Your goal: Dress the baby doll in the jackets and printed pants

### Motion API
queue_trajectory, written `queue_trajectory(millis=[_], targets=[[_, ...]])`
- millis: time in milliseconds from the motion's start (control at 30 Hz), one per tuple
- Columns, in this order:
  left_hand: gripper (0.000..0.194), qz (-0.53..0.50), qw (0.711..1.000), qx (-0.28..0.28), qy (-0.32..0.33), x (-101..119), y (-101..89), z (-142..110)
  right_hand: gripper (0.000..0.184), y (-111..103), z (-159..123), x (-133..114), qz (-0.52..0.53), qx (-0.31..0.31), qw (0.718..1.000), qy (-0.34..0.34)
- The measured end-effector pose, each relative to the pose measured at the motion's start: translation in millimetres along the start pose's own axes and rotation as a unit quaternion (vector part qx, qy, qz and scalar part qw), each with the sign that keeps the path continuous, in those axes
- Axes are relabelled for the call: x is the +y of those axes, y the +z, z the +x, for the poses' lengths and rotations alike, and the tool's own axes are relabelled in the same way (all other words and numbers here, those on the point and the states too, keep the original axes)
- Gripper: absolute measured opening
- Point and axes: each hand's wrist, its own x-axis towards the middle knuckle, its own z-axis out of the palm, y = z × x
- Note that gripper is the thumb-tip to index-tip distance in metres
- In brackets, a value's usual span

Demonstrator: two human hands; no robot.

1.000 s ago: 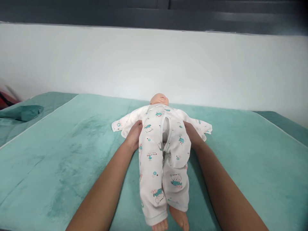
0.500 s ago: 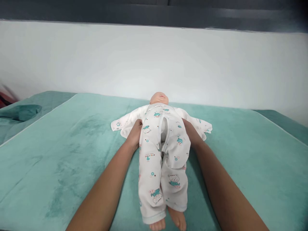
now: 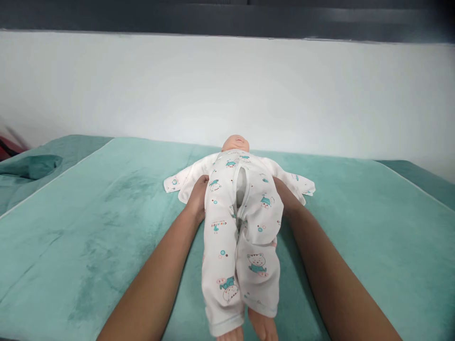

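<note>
A baby doll [image 3: 236, 142] lies on its back, head away from me and bare feet nearest. It wears a white jacket [image 3: 192, 177] with its sleeves spread to both sides. White printed baby trousers [image 3: 222, 255], with an open slit at the crotch, cover the legs and reach high over the front of the body. At the left side of the waist, my left hand [image 3: 198, 198] is closed on the trousers' edge, its fingers partly hidden. My right hand [image 3: 285, 195] is against the opposite side, its fingers hidden behind the trousers.
The doll lies on a green padded mat [image 3: 106, 227] with pale seams. A white wall [image 3: 227, 85] rises just beyond the doll's head, under a dark band. Folded green cloth [image 3: 31, 166] and a small red item [image 3: 7, 148] are at the far left.
The trouser legs and feet have shifted slightly toward me, and the slit shows a little wider. Both hands stay at the waist, with the right one slightly farther out.
</note>
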Motion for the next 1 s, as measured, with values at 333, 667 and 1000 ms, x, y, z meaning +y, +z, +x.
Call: queue_trajectory(millis=[333,667,1000], targets=[[0.016,-0.036,0.999,0.018,0.019,1,1.1,8,0.032,0,12,9,0.0,0.03,1.0,0.0],[0.028,-0.117,0.993,-0.033,0.0,-5,1.1,6,0.034,4,13,11,-0.019,0.035,0.997,-0.064],[0.031,-0.107,0.984,-0.138,-0.033,1,-1.4,1,0.028,-4,21,33,-0.105,0.019,0.99,-0.09]])
